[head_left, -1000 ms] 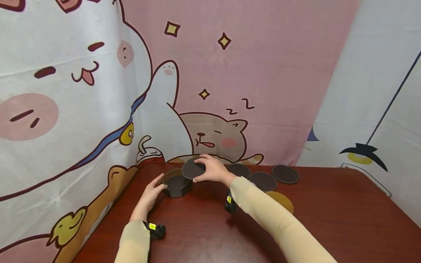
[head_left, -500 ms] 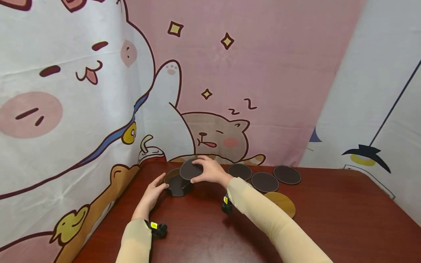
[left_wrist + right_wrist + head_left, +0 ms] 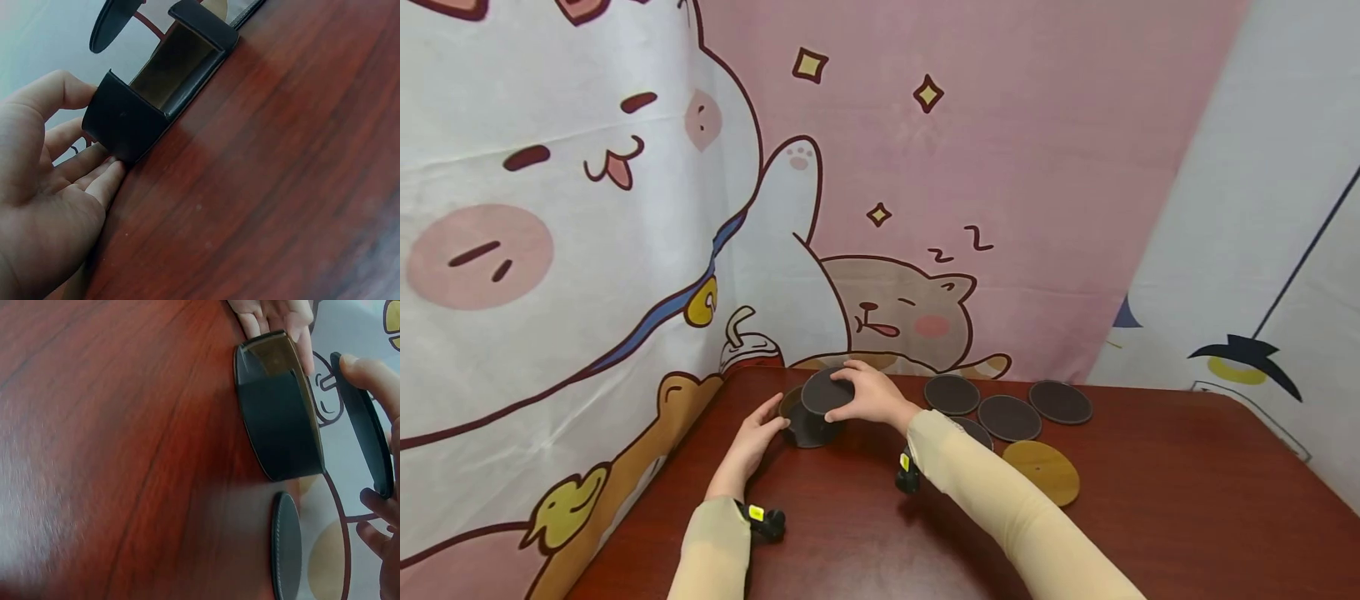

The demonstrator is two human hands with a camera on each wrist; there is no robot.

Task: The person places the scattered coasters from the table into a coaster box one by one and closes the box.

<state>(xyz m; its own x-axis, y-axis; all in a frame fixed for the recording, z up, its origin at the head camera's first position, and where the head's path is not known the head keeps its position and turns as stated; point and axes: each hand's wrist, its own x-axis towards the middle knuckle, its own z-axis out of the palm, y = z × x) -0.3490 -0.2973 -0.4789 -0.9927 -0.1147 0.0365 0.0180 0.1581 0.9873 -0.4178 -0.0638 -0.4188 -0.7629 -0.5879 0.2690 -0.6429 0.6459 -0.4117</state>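
A dark round coaster holder (image 3: pixel 811 433) with a cut-out in its side stands on the table; its inside looks brown in the left wrist view. My left hand (image 3: pixel 751 443) grips its left side, thumb at the rim and fingers lower on the wall. Above the holder is a dark round coaster (image 3: pixel 824 392), which my right hand (image 3: pixel 874 395) pinches by its edge between thumb and fingers. In the right wrist view the coaster (image 3: pixel 364 425) is tilted and apart from the holder (image 3: pixel 281 428). The coaster partly hides the holder's opening in the head view.
Several dark coasters (image 3: pixel 1010 417) lie flat to the right of my right hand, one partly behind the sleeve. A yellow-brown wooden disc (image 3: pixel 1043 473) lies in front of them. Printed cartoon cloth (image 3: pixel 1037 167) borders the reddish-brown table (image 3: pixel 1180 492) at the back and left.
My right hand has carried the coaster left, further over the holder. The left hand keeps its grip. Another coaster on the table now shows beside the right sleeve. The head view has shifted slightly.
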